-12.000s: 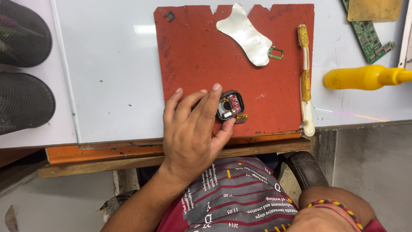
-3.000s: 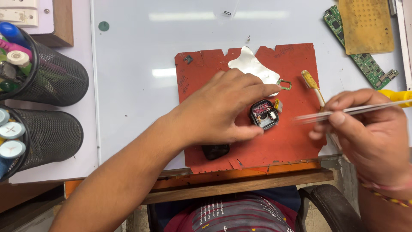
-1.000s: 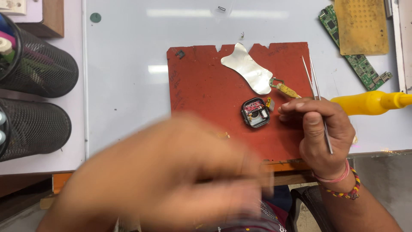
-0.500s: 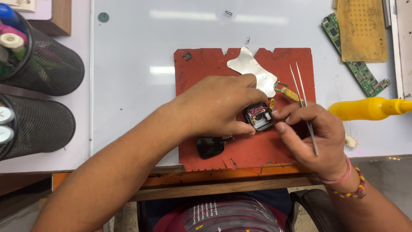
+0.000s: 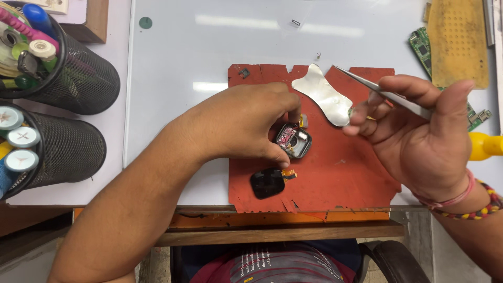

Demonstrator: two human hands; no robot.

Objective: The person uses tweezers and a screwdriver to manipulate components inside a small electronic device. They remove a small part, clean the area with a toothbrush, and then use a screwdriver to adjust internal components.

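Where two hands (image 5: 246, 126) (image 5: 419, 141) meet: one watch case (image 5: 293, 140); one tweezers (image 5: 382, 94); two mesh cups (image 5: 78, 84).

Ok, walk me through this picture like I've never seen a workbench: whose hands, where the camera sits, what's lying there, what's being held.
There is no machine here: a person works with two bare hands, and the camera sits on their head, looking straight down at a white table.

The left hand steadies a small opened device on a red mat, its fingers touching the device's edge. The right hand grips metal tweezers, tips pointing up and left, away from the device.

On the mat also lie a small black screen with an orange cable end, and a flat metal pry tool. At the left stand two black mesh cups of pens and tools. At the right are a green circuit board, a yellow pad and a yellow handle.
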